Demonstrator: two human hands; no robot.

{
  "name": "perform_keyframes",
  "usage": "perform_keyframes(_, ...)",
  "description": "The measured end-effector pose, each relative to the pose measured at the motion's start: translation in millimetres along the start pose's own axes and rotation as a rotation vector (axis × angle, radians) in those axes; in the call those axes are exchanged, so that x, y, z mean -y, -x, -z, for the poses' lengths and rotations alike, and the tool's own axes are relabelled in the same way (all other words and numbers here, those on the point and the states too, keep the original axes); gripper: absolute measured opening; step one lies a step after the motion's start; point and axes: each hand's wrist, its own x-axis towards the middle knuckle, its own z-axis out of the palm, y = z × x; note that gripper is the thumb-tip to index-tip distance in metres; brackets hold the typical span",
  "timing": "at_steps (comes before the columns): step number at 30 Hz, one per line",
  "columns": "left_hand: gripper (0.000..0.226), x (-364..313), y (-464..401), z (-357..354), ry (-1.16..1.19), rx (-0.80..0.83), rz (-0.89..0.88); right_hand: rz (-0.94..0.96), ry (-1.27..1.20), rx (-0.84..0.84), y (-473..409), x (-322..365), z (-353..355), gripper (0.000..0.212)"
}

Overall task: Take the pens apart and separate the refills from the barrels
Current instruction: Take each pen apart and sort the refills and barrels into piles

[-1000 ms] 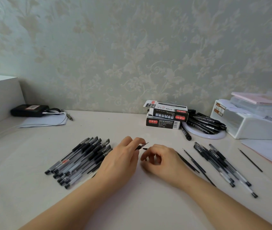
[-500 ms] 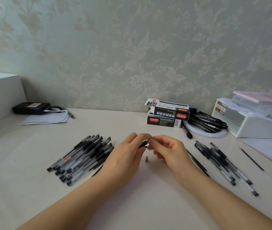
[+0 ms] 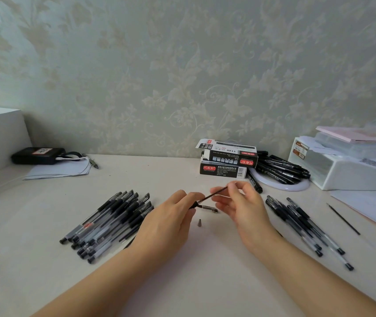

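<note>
The thin black plastic refill (image 3: 212, 196) runs slantwise between the two hands, just above the pale desk (image 3: 45, 271). Its near-left end disappears into the left hand (image 3: 166, 221), whose fingers (image 3: 188, 199) are curled round what seems to be the pen's barrel, though the hand hides most of it. The right hand (image 3: 239, 207) pinches the far-right end of the refill between thumb and forefinger, its other fingers loosely spread.

The refill looks very light, narrow and slightly bendy, so it is best pinched near its end and pulled straight along its length; a sideways pull would likely bow it. The smooth, round barrel could twist in the palm, so a firm wrap suits it.

A small grey cone-shaped tip (image 3: 200, 223) stands on the desk between the hands, with a short metal-ended piece (image 3: 210, 208) lying just beyond it. A heap of whole clear-barrelled black pens (image 3: 104, 223) lies at left, a smaller cluster of pens (image 3: 301, 223) at right, and a loose black refill (image 3: 342, 218) farther right.
</note>
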Motion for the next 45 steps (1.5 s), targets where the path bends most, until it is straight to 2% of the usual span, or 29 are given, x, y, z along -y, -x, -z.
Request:
perform_keyframes(2,0.031,0,0,0,-0.01,-0.002,0.01,0.053,-0.028,-0.101,-3,4,3,0.013)
perform_keyframes(5,0.03,0,0,-1,-0.017,0.001,0.022,0.195,0.107,-0.207,-6,8,10,0.011)
perform_keyframes(7,0.03,1,0,-1,-0.012,-0.002,0.03,0.316,0.303,-0.224,-8,8,15,0.01)
perform_keyframes(10,0.03,3,0,-1,-0.023,0.0,0.048,0.435,0.761,-0.242,-12,8,26,0.008)
perform_keyframes(14,0.028,5,0,-1,-0.055,0.001,0.072,0.407,1.37,-0.192,-13,8,42,0.007)
perform_keyframes(19,0.024,6,-1,1,-0.063,0.002,0.11,0.389,1.599,-0.22,-12,7,47,0.008)
perform_keyframes(26,0.016,17,-2,18,-0.187,0.011,0.214,0.312,1.663,-0.193,-15,3,48,0.02)
perform_keyframes(29,0.007,24,-3,33,-0.226,0.059,0.254,0.409,1.585,-0.185,-13,4,42,0.02)
perform_keyframes(32,0.017,26,-1,45,-0.285,0.122,0.289,0.605,1.438,-0.118,-6,6,31,0.014)
perform_keyframes(35,0.028,24,0,49,-0.384,0.247,0.31,0.716,1.371,-0.037,0,5,21,0.008)
perform_keyframes(41,0.022,19,1,46,-0.446,0.283,0.299,0.712,1.326,0.078,2,1,18,0.013)
perform_keyframes(45,0.019,16,3,42,-0.517,0.277,0.282,0.696,1.24,0.069,3,-1,16,0.01)
